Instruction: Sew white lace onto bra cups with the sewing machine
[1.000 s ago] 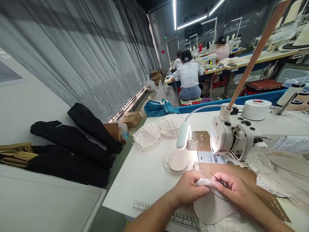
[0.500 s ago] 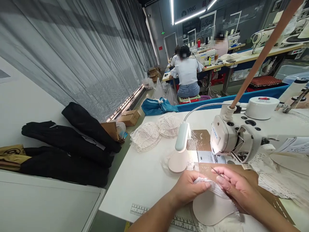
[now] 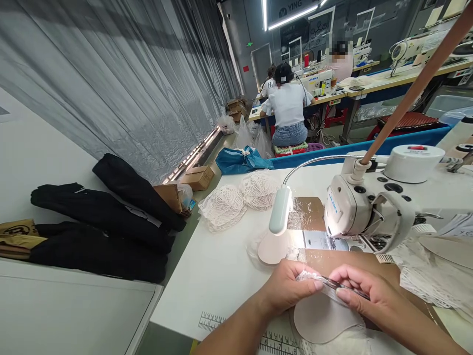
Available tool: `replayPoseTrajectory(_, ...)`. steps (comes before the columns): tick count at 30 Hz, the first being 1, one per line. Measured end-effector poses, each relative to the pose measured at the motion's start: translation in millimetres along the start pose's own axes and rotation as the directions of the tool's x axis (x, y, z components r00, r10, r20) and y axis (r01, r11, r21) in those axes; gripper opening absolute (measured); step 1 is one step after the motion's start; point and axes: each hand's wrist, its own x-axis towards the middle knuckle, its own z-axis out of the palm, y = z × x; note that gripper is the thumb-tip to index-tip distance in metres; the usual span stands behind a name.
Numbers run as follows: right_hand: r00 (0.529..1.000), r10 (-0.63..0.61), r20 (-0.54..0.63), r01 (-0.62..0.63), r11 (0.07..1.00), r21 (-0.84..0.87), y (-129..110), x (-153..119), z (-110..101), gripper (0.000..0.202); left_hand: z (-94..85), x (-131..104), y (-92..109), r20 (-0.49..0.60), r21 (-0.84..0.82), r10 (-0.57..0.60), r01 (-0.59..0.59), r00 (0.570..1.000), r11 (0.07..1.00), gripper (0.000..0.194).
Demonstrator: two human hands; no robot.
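My left hand [image 3: 295, 286] pinches the edge of a white lace piece [image 3: 308, 276] between thumb and fingers. Below the lace a smooth pale foam cup [image 3: 321, 318] hangs over the table's front part, with more lace under it. In my right hand [image 3: 364, 286] is a slim dark pair of tweezers [image 3: 345, 287], fingers closed around it. Its tip reaches the lace beside my left thumb. Just beyond my hands stands a white sewing machine [image 3: 347, 207]. Another pale cup [image 3: 273, 246] with sheer fabric lies left of its needle plate.
Two lace bundles [image 3: 223, 207] lie at the table's far left. A lamp [image 3: 281, 209] on a bent neck hangs near the machine. More lace [image 3: 424, 281] is heaped at right. A printed ruler [image 3: 277, 341] marks the front edge. Several people sit at machines beyond.
My right hand has turned the tweezers, bringing the tip from above the lace down to its edge beside my left thumb. The left hand stays nearly still.
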Motion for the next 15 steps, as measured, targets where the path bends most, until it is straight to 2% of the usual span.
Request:
replayPoseTrajectory(5, 0.997, -0.038, -0.062, 0.039, 0.999, 0.006, -0.9, 5.4, 10.0, 0.042, 0.6, 1.6, -2.8, 0.069, 0.021, 0.037, -0.038, 0.997, 0.999, 0.045)
replayPoseTrajectory(8, 0.997, -0.071, -0.026, 0.070, 0.997, -0.020, -0.8, 7.6, 10.2, 0.039, 0.7, 2.1, -2.8, 0.100, 0.039, 0.053, -0.057, 0.994, 0.998, 0.045)
replayPoseTrajectory(11, 0.997, -0.074, 0.001, 0.074, 0.997, -0.033, -2.6, 8.1, 8.2, 0.036, 0.7, 2.2, -2.0, 0.103, 0.054, 0.048, -0.054, 0.994, 0.997, 0.044)
replayPoseTrajectory(15, 0.997, -0.058, -0.060, 0.058, 0.998, -0.005, -3.5, 7.8, 9.3, 0.038, 0.7, 3.0, -4.0, 0.078, 0.072, 0.043, -0.048, 0.996, 0.996, 0.039)
